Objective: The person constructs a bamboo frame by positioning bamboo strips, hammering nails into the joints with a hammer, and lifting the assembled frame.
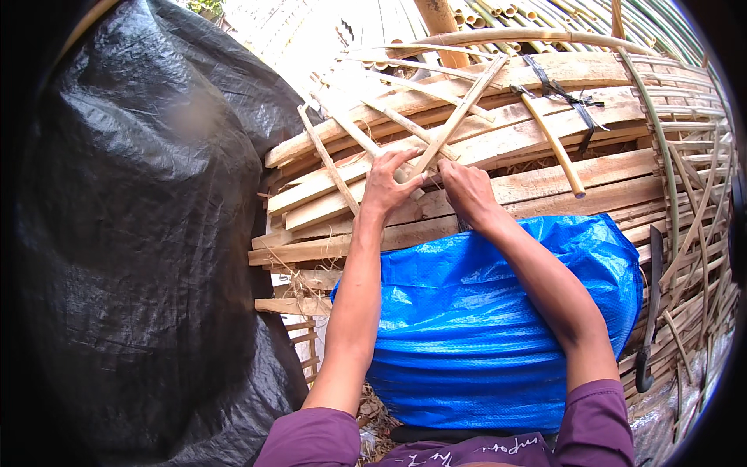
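Several pale split bamboo strips (464, 105) cross each other in an open lattice, lying over a stack of sawn wooden planks. My left hand (387, 187) is closed around the strips at the near end of the lattice, thumb toward the right. Right beside it, my right hand (469, 192) has its fingers pinched together at the strips' crossing; what lies between the fingertips is hidden. Below both hands a blue tarp (482, 327) covers my lap. A round wooden stick (554, 148) rests on the planks to the right of my hands.
Black plastic sheeting (156, 233) drapes over the whole left side. A long-bladed machete (652, 303) lies at the right against slatted bamboo (700, 257). Black ties (572, 97) bind the planks (576, 175). Bamboo poles (537, 12) are piled at the back.
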The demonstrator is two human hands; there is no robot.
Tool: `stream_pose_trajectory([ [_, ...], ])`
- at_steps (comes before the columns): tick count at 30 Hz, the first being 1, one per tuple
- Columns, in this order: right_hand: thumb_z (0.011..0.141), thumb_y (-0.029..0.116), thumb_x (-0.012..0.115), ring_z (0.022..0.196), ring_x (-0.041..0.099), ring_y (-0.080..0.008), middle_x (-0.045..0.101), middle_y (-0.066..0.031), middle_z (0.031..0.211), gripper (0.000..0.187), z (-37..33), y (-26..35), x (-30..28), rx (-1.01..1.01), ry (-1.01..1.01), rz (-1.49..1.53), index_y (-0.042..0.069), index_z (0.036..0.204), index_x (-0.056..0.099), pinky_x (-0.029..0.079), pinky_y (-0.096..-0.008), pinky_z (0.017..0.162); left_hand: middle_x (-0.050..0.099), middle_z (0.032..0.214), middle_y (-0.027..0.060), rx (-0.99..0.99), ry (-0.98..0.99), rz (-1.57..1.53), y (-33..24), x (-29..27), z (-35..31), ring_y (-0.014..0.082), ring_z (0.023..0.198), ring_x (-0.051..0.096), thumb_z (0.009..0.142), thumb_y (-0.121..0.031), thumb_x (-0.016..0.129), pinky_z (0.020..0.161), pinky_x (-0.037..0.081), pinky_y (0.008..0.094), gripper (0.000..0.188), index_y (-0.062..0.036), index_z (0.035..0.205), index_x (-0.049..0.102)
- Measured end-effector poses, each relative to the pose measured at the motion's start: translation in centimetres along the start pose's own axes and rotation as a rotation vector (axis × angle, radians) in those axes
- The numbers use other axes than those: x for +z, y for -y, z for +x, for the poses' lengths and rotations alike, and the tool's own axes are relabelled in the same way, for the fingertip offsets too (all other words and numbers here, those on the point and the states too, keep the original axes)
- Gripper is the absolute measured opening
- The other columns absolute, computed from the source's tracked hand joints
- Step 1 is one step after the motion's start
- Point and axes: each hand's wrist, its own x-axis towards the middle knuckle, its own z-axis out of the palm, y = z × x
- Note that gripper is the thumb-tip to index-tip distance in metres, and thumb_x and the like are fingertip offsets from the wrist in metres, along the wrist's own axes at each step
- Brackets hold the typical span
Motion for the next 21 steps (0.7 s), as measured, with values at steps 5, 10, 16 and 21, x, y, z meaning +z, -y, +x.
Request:
stream_pose_trajectory([
  [5,0.090,0.007,0.050,0.072,0.071,-0.0335,0.069,-0.0199,0.084,0.010,-0.2,-0.3,-0.4,-0.011,0.003,-0.014,0.001,0.092,0.058,0.056,-0.0432,0.060,0.061,0.121,0.0082,-0.003,-0.110,0.119,-1.5,-0.1,-0.1,0.0295,0.117,0.053,0.076,-0.029,0.079,0.103,0.040,0.0442,0.043,-0.0167,0.116,0.070],
  [10,0.089,0.007,0.052,0.071,0.071,-0.0328,0.069,-0.0181,0.081,0.009,-0.7,-0.3,-1.2,-0.021,-0.014,-0.034,0.001,0.091,0.058,0.056,-0.0428,0.059,0.060,0.120,0.0047,0.120,-0.143,0.196,-2.4,0.6,0.0,0.0277,0.116,0.052,0.075,-0.027,0.079,0.101,0.039,0.0443,0.038,-0.0211,0.112,0.072],
  [16,0.088,0.007,0.053,0.070,0.071,-0.0319,0.069,-0.0169,0.082,0.012,-1.0,-0.7,-1.3,-0.025,-0.051,-0.036,0.000,0.095,0.059,0.056,-0.0423,0.058,0.059,0.122,0.0031,0.218,-0.148,0.242,-2.9,2.0,0.2,0.0275,0.117,0.051,0.074,-0.028,0.078,0.093,0.042,0.0457,0.037,-0.0246,0.111,0.072],
  [21,0.088,0.006,0.053,0.069,0.071,-0.0309,0.069,-0.0170,0.083,0.016,-0.9,0.3,-2.4,-0.029,-0.064,-0.006,-0.001,0.101,0.059,0.057,-0.0407,0.057,0.058,0.124,0.0035,0.230,-0.139,0.257,-2.9,2.1,0.3,0.0282,0.117,0.050,0.075,-0.026,0.077,0.094,0.041,0.0452,0.036,-0.0227,0.111,0.073],
])
